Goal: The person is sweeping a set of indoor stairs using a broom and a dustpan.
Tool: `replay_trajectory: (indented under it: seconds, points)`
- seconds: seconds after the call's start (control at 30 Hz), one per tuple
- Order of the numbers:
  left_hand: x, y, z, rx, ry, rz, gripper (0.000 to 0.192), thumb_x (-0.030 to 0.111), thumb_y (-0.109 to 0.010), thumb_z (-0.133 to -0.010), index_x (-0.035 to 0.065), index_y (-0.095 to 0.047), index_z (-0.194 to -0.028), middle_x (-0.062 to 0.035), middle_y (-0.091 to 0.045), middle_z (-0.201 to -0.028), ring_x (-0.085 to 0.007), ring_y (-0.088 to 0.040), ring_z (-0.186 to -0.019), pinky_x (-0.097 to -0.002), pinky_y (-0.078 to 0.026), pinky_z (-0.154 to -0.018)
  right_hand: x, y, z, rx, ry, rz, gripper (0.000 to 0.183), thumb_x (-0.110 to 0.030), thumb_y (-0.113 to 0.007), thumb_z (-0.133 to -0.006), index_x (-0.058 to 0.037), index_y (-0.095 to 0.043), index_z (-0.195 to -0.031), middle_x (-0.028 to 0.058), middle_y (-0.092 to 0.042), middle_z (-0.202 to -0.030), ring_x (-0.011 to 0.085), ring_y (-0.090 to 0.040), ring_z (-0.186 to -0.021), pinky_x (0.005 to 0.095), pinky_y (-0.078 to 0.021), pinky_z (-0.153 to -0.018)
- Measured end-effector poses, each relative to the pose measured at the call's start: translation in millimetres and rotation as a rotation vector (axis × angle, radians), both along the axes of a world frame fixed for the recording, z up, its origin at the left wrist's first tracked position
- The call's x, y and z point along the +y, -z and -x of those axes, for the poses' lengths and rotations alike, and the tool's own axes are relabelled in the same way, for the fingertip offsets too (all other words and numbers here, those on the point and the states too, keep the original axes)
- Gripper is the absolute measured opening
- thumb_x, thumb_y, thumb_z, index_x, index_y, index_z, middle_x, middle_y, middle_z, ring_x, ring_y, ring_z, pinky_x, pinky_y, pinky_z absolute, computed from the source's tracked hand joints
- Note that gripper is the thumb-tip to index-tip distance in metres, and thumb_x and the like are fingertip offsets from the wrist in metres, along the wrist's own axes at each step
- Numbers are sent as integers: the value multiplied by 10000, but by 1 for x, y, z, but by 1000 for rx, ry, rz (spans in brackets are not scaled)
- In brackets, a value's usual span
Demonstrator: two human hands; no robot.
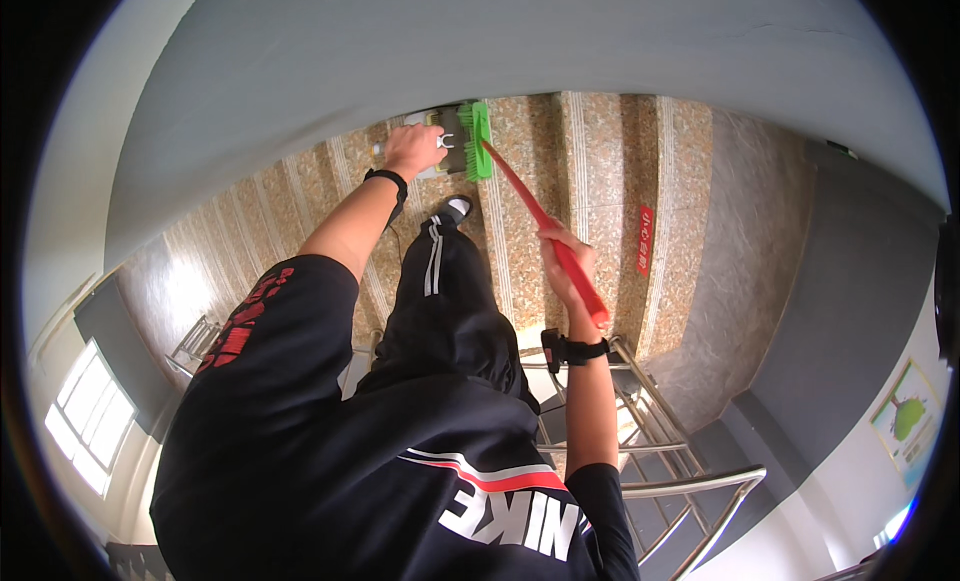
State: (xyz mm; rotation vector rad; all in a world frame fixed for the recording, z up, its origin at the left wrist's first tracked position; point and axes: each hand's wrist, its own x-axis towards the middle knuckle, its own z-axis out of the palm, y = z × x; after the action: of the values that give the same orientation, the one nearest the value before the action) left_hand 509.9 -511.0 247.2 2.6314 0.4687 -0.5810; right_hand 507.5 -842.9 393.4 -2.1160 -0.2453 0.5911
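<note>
My right hand (564, 264) is wrapped around the red handle (523, 191) of a broom. The broom's green head (482, 147) rests at a step near the wall, its green bristles turned left towards the dustpan. My left hand (414, 147) is closed at the white handle end of a long-handled dustpan, seen from above. Below that hand shows the dustpan's grey pan (453, 163), with its open side by the bristles. My fingers hide most of the dustpan's grip. A shoe (456, 206) of mine stands on the step just below the dustpan.
Speckled stone steps (600, 153) with pale grooved strips run across the view. A grey wall (480, 40) borders their far side, and a metal railing (660, 438) stands at the lower right. A red sticker (645, 239) with writing marks one step edge. Grey landing floor (750, 228) lies right.
</note>
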Motion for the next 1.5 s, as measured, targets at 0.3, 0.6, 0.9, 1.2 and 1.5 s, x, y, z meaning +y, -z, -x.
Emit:
replay_trajectory:
  seconds: [0.3, 0.6, 0.9, 1.2, 1.5]
  points:
    - [3, 1, -2, 14, 34, 19, 417, 365, -696, -823, 185, -754, -1194, -173, -760, -962, -369, -732, -905, -476, -588, -828, -24, -2, -35, -219, 80, 43, 116, -13, -669, -937, -37, -732, -1032, 149, -743, -969, 142, -689, -847, 282, -544, -766]
    - [4, 3, -4, -17, 22, 42, 425, 367, -699, -824, 187, -749, -1206, -161, -762, -971, -365, -729, -915, -477, -582, -849, 43, 36, -27, -247, 20, 67, 161, -38, -691, -861, -71, -726, -1014, 190, -718, -880, 321, -735, -745, 373, -568, -690]
    - [-1, -2, -12, 14, 9, 18, 356, 356, -703, -819, 169, -760, -1117, -133, -764, -981, -332, -728, -950, -448, -576, -860, 52, 18, 18, -97, -281, -124, 154, -34, -701, -825, -57, -689, -976, 185, -702, -881, 398, -710, -808, 410, -569, -723]
    - [-1, -4, -8, -9, 14, -8, 341, 395, -706, -817, 202, -752, -1094, -120, -758, -1018, -348, -704, -1003, -473, -550, -874, -21, -42, 21, 113, -28, 44, 249, -62, -669, -888, -57, -718, -1132, 179, -726, -977, 342, -721, -893, 359, -545, -804]
    - [-9, -14, -6, 5, 45, -43, 345, 435, -705, -818, 200, -748, -1066, -152, -749, -1013, -402, -684, -991, -499, -550, -844, -123, -87, 87, -93, 238, 141, 235, -43, -658, -870, -39, -715, -1098, 248, -726, -1076, 391, -679, -1164, 414, -546, -950]
